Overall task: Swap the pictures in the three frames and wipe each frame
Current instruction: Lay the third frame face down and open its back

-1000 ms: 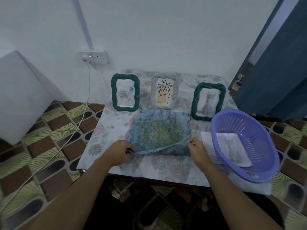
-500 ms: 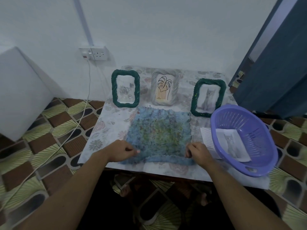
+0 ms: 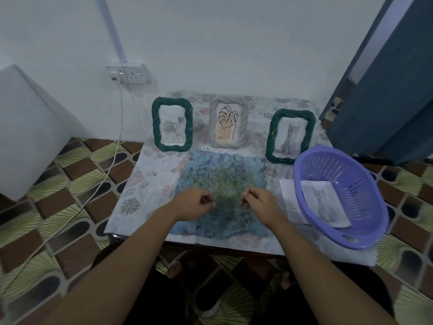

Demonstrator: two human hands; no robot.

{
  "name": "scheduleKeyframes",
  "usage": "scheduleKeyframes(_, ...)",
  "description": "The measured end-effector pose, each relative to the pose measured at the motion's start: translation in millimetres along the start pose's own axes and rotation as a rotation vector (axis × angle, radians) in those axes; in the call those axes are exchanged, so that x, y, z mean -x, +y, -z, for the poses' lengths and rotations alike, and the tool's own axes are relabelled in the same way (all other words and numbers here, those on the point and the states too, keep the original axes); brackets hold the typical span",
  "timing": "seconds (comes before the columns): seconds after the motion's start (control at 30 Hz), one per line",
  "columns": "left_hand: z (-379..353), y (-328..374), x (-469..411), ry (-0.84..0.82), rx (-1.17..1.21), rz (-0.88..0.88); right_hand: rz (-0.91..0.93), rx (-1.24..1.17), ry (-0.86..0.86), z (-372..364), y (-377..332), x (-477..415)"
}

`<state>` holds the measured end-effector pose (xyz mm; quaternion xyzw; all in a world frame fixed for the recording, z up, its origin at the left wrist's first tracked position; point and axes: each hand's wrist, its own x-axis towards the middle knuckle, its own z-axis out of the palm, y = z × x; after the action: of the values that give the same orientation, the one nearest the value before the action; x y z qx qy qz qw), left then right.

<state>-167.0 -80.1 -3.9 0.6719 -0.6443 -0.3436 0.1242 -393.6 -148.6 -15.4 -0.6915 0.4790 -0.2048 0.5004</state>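
Blue fuzzy cloth (image 3: 222, 184) lies flat in the centre of the picture on the floral-covered table (image 3: 145, 184); both my hands sit over its near half. Left hand (image 3: 194, 204) and right hand (image 3: 260, 205) are each loosely curled, fingertips drawn together; can't tell if they pinch cloth fibres or nothing. Three frames stand upright in a row above the cloth, toward the wall: left green frame (image 3: 172, 124), middle grey frame (image 3: 228, 123), right green frame (image 3: 290, 136) with a cat print. All lie straight ahead of the hands, long axes vertical; middle one is roughly equal reach for both, I judge, left frame nearer my left hand, right frame nearer my right. Purple basket (image 3: 365, 226) at right holds a spare cat picture (image 3: 325, 202); striped paper (image 3: 289, 198) is partly tucked under it. Left frame's picture is faint, hard to read. Frame backs and stands are hidden.
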Motion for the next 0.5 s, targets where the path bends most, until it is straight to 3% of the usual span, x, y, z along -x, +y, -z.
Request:
scheduleKeyframes(0.13, -1.4, 33.6, -22.0, 0.164, 0.106, -0.028, -0.042, -0.234, 0.089, -3.9, -25.1, -13.4)
scheduleKeyframes(0.23, 0.3, 55.8, -39.5, 0.253, 0.146, -0.035, -0.050, -0.328, 0.246, 2.5, -37.0, -24.8)
scheduleKeyframes(0.5, 4.3, 112.6, -112.4, 0.331, 0.101, -0.098, -0.202, -0.471, 0.481, 56.9, -46.0, -65.7)
